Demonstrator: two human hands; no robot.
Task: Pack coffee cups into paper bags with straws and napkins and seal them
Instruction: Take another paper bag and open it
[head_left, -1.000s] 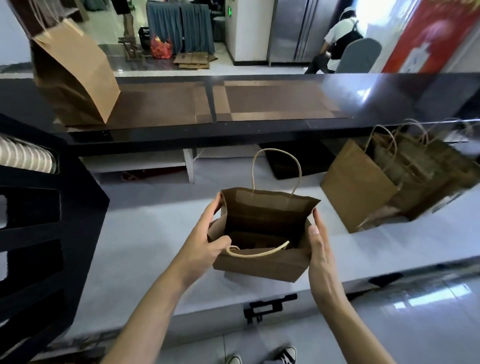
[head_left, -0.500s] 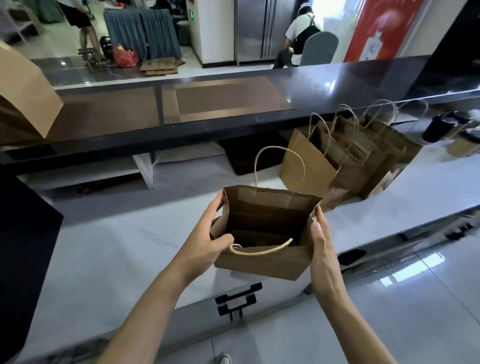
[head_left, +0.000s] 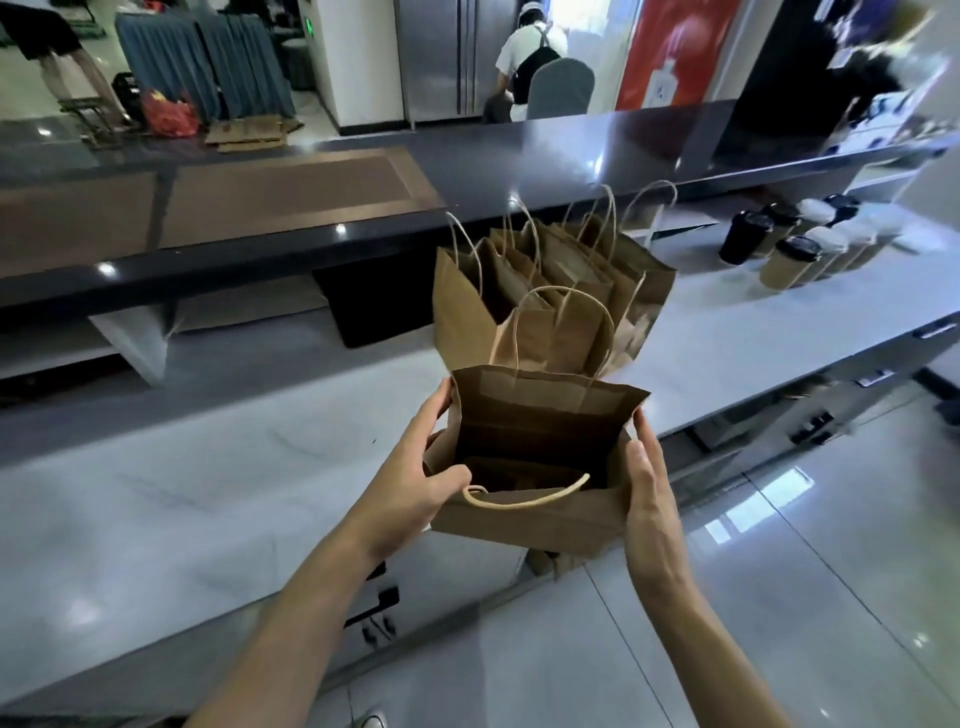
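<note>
The left hand (head_left: 410, 483) grips the left wall of an open brown paper bag (head_left: 524, 525), its fingers (head_left: 431, 415) stretched up along the outside of that wall while the thumb hooks over the near rim, so the paper is pinched between thumb and fingers. The bag sits at the near edge of the pale table (head_left: 156, 493), mouth up and wide open; whether its base rests fully on the surface or is partly lifted cannot be told. One twisted handle stands up at the far side, the other droops into the mouth, and the dark inside hides whatever lies at the bottom. The right hand (head_left: 649, 499) lies flat against the bag's right wall, fingers straight and close together, pressing rather than clasping. Just behind the bag stands a cluster of paper bags (head_left: 519, 301), overlapping so their count is unclear. Farther right, well apart, lidded coffee cups (head_left: 789, 260) stand in a blurred group on the table.
</note>
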